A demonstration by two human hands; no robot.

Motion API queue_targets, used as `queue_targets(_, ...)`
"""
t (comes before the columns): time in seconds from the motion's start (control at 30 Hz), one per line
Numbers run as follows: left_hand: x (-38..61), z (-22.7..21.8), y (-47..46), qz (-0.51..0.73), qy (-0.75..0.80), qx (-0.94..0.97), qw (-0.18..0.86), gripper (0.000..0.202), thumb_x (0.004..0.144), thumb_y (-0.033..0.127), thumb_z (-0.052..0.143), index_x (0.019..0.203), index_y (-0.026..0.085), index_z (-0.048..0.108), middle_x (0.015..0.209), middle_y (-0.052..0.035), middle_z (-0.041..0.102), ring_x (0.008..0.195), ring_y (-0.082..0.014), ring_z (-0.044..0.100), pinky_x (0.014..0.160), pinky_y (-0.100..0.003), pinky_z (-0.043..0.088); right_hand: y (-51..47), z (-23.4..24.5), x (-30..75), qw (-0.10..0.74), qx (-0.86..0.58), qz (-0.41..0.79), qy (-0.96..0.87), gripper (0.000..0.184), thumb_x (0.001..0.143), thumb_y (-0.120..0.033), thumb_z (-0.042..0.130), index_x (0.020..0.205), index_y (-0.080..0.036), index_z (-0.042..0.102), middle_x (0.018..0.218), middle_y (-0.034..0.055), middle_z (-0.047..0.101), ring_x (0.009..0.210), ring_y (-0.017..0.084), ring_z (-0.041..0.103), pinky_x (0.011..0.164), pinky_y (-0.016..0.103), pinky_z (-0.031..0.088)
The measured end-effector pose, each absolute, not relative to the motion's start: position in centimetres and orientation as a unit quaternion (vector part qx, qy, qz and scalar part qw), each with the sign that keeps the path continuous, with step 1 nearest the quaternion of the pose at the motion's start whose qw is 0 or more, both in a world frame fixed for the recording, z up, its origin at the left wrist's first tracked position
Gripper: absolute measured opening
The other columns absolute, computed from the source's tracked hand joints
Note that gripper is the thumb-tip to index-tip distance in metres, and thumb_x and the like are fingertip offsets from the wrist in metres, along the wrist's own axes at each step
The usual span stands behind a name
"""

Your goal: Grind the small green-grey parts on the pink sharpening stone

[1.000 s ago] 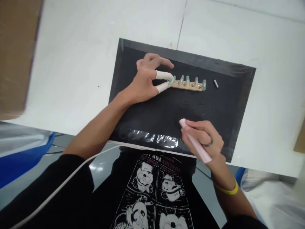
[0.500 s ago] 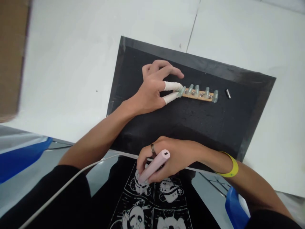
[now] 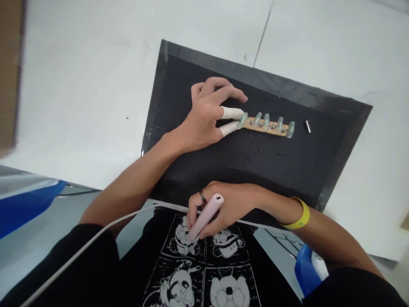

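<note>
While the left hand [image 3: 204, 117] rests on the black mat [image 3: 255, 157], its two white-wrapped fingertips [image 3: 232, 113] pinch the near end of a wooden strip [image 3: 267, 125] that carries a row of pale green nail tips and lies flat across the middle of the mat. The right hand [image 3: 223, 209] sits at the mat's near edge, over the black printed shirt [image 3: 198, 273], fingers curled shut around a pink pen-like tool [image 3: 205, 216]. A small metal cylinder [image 3: 307, 126] lies on the mat just beyond the strip's far end, and the mat lies on the white table [image 3: 96, 76].

black mat [image 3: 287, 166], white table [image 3: 79, 85]; metal pin [image 3: 307, 126]
</note>
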State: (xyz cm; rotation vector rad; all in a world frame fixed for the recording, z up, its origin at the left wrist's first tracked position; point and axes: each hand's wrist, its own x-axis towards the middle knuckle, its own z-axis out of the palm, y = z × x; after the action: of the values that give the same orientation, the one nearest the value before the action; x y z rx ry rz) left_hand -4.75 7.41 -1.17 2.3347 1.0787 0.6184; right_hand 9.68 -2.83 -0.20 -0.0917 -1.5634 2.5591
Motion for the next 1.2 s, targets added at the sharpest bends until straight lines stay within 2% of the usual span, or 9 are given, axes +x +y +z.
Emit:
queue_targets(0.27, -4.9, -1.0, 7.3, 0.246, 0.402, 0.848, 0.243, 0.02, 0.095, 0.043, 0.064, 0.096, 0.029, 0.078, 0.129, -0.0072, 0.071, 0.13, -0.0342, 0.055, 0.106, -0.064, 0.039, -2.6, -0.3, 9.7, 0.057, -0.039, 0.841, -0.536, 0.025, 0.085, -0.023, 0.077, 0.102, -0.007, 0.067, 0.107, 0.0117, 0.075, 0.092, 0.017, 0.072, 0.079, 0.021, 0.055)
queue_targets(0.47, -4.7, -1.0, 7.2, 0.245, 0.412, 0.835, 0.271, 0.018, 0.096, 0.04, 0.063, 0.098, 0.029, 0.077, 0.124, -0.007, 0.073, 0.127, -0.0337, 0.058, 0.106, -0.064, 0.035, -2.6, -0.3, 9.7, 0.061, -0.038, 0.833, -0.549, 0.024, 0.086, -0.024, 0.077, 0.102, -0.01, 0.067, 0.106, 0.0088, 0.075, 0.091, 0.016, 0.072, 0.079, 0.021, 0.055)
queue_targets(0.6, -4.6, -0.9, 6.9, 0.238, 0.421, 0.829, 0.28, 0.017, 0.097, 0.036, 0.063, 0.102, 0.028, 0.076, 0.11, -0.0062, 0.077, 0.118, -0.0314, 0.063, 0.107, -0.062, 0.033, -2.7, -0.3, 9.7, 0.057, -0.039, 0.831, -0.552, 0.024, 0.085, -0.021, 0.078, 0.102, -0.009, 0.067, 0.106, 0.0094, 0.075, 0.092, 0.017, 0.072, 0.081, 0.023, 0.055)
queue_targets(0.9, -4.7, -0.3, 6.7, 0.251, 0.412, 0.828, 0.286, 0.015, 0.097, 0.029, 0.062, 0.096, 0.023, 0.076, 0.105, -0.0039, 0.08, 0.108, -0.0254, 0.068, 0.102, -0.053, 0.032, -2.7, -0.1, 9.7, 0.06, -0.034, 0.835, -0.546, 0.026, 0.086, -0.021, 0.077, 0.105, -0.006, 0.068, 0.11, 0.0131, 0.075, 0.094, 0.016, 0.072, 0.082, 0.019, 0.053)
queue_targets(1.2, -5.0, -0.2, 6.7, 0.248, 0.388, 0.845, 0.273, 0.014, 0.097, 0.028, 0.058, 0.093, 0.027, 0.072, 0.105, 0.0001, 0.08, 0.107, -0.0242, 0.07, 0.1, -0.055, 0.033, -3.0, -0.8, 9.8, 0.091, -0.023, 0.86, -0.502, 0.031, 0.087, -0.032, 0.078, 0.106, -0.011, 0.066, 0.108, 0.0111, 0.075, 0.095, 0.018, 0.072, 0.085, 0.024, 0.055)
